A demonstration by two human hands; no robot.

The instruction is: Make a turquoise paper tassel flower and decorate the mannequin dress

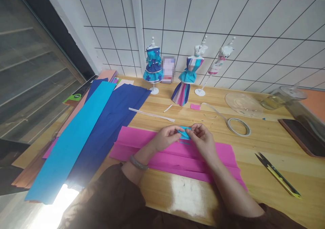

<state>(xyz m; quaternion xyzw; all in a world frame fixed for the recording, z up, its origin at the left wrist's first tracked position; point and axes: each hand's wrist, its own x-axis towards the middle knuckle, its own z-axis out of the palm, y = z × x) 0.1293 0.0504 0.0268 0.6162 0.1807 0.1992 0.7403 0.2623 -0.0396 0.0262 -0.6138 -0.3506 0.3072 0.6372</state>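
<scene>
1. The small turquoise piece (185,135) sits near the centre of the frame, directly between the left hand (165,139) and the right hand (203,141).
2. Its longer axis appears to run left to right, from one set of fingertips to the other; fingers cover both ends, so its full outline cannot be told.
3. The left hand pinches its left end between thumb and fingers; the right hand pinches its upper right part, thumb on the near face. Neither hand is nearer: both are on it.
4. Beneath lies the pink crepe-paper sheet (175,159), its length also crossing the frame; whether the piece touches it is unclear. A thin turquoise sliver (186,143) shows just below the piece.
5. The yellow-handled thread snips (279,176) lie at lower right, well apart from the right hand, pointing to the upper left.
</scene>
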